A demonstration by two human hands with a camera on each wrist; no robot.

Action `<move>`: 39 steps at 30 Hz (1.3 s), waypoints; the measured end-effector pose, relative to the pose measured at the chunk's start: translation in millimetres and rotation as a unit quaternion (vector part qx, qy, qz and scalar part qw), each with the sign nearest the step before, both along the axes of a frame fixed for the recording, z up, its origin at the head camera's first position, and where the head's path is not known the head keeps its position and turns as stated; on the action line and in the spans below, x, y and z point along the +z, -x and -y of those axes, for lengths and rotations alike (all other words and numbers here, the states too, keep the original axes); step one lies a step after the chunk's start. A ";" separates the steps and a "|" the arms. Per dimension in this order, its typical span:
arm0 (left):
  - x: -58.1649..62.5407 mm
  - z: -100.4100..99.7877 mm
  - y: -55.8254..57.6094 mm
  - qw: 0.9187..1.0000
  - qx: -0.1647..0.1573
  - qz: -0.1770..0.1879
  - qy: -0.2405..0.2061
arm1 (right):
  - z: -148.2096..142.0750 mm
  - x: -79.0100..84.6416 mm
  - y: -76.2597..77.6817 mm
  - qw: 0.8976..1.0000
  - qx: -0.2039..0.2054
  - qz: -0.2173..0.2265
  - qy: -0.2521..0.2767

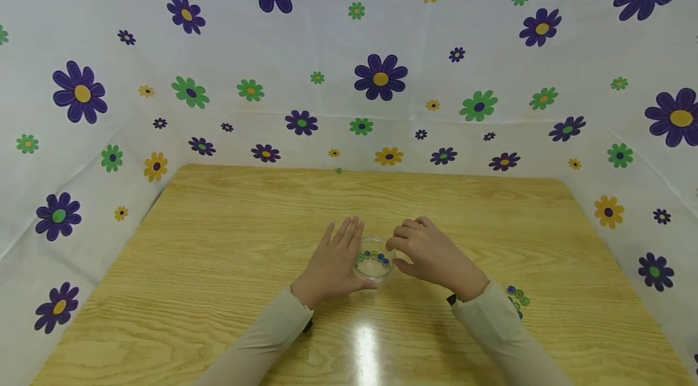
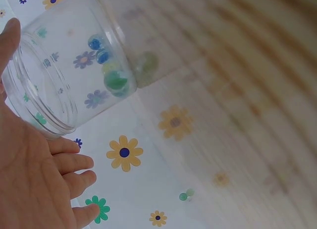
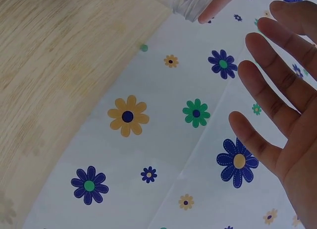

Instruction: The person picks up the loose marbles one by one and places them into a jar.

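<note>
A clear jar [image 1: 375,277] stands upright in the middle of the table, its mouth upward. Several blue and green glass marbles [image 2: 115,80] lie at the bottom of it. My left hand [image 1: 335,265] is at the jar's left side, fingers straight and thumb stretched along the near side by the rim. On the other side, my right hand [image 1: 428,252] hovers at the right of the rim with fingers loosely bent. The right wrist view shows those fingers [image 3: 267,90] spread apart and nothing between them.
A loose group of blue and green marbles [image 1: 518,294] lies on the table [image 1: 245,222] beside the right sleeve. One green marble [image 1: 339,170] sits at the table's far edge. White cloth [image 1: 327,40] with printed flowers surrounds the back and sides.
</note>
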State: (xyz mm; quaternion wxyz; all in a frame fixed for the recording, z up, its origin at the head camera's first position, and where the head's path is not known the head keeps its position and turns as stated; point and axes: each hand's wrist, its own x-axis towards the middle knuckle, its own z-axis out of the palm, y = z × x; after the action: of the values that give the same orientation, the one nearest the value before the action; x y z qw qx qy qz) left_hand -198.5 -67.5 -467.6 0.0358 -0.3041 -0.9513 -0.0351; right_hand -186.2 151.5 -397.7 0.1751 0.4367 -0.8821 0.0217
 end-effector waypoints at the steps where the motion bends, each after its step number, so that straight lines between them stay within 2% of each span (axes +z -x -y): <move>1: -0.2 0.1 0.0 1.000 0.000 -0.001 0.000 | -0.1 0.1 0.0 1.000 -0.001 0.001 -0.001; 19: 1.3 0.4 -0.4 1.000 -0.003 -0.013 0.003 | -12.4 4.5 -4.4 1.000 -0.024 0.003 0.003; 39: 1.7 -0.5 -0.2 1.000 0.001 0.002 -0.002 | -52.7 4.0 -12.7 0.996 -0.084 -0.013 0.031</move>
State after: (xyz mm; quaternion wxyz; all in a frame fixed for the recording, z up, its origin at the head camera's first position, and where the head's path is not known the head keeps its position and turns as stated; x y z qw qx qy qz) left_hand -198.3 -67.1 -465.9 0.0348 -0.3029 -0.9516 -0.0377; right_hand -173.6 204.3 -393.7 0.2014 0.3558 -0.9122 0.0284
